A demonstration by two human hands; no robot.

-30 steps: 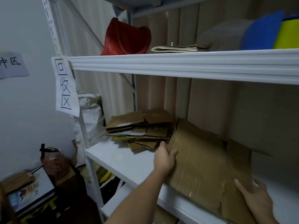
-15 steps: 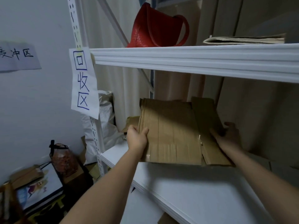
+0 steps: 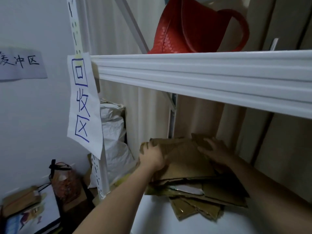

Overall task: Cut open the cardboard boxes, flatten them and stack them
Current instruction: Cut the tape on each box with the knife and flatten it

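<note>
Head view: at far left a paper sign point(image 3: 20, 64) is stuck on the wall, and below it a small bag tied with black ribbon point(image 3: 63, 179) stands on the floor beside a picture board point(image 3: 32, 218). A hand-lettered label point(image 3: 84, 103) with 3 blue characters hangs on the rack's white upright point(image 3: 99, 173), with crumpled white sacks point(image 3: 114, 137) just behind it.

The left hand point(image 3: 152, 158) grips the left edge of the flattened cardboard sheet point(image 3: 184, 157); its fingers curl over the far corner (the thumb is out of sight under the sheet). The sheet lies nearly flat on top of the cardboard stack point(image 3: 197, 196), its long axis running away from the person toward the back of the rack, the far end slightly raised.

The right hand point(image 3: 215, 152) rests palm-down on the sheet's right side, fingers spread and fairly straight, pressing rather than clamping. The stack sits on the lower white shelf point(image 3: 160, 217), at its left end. Above, a red woven bag point(image 3: 194, 29) stands on the upper shelf point(image 3: 211, 73).
</note>
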